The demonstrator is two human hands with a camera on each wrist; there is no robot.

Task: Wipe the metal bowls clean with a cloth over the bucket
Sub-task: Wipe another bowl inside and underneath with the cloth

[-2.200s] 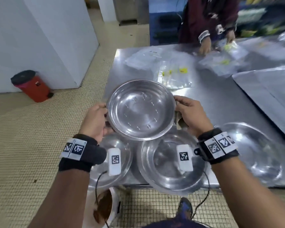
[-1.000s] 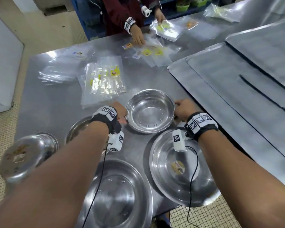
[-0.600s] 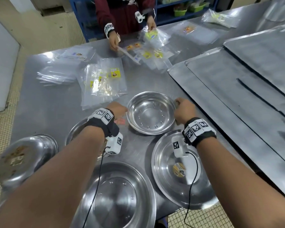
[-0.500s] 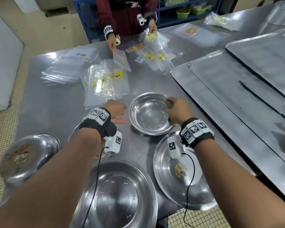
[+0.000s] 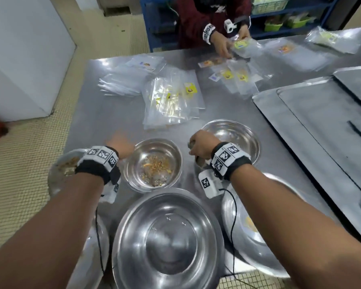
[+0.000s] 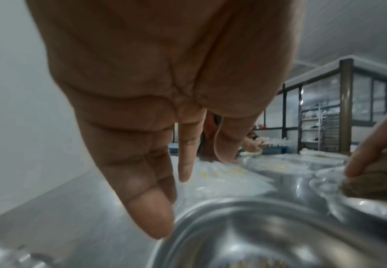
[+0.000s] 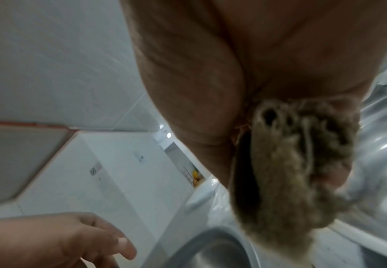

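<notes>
I'm lining up on the dirty bowl [image 5: 154, 164], worktop [image 5: 104, 122] centre. Left hand [image 5: 121, 146] is hovering spread at its 9 o'clock rim; right hand [image 5: 200, 146] is clutching the cloth [image 7: 302, 163] at 3 o'clock. Next, I reckon: grip rim, lift toward bucket, unseen.

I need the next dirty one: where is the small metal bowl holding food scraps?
Head view, centre: small metal bowl with scraps sits between left hand and right hand.
</notes>
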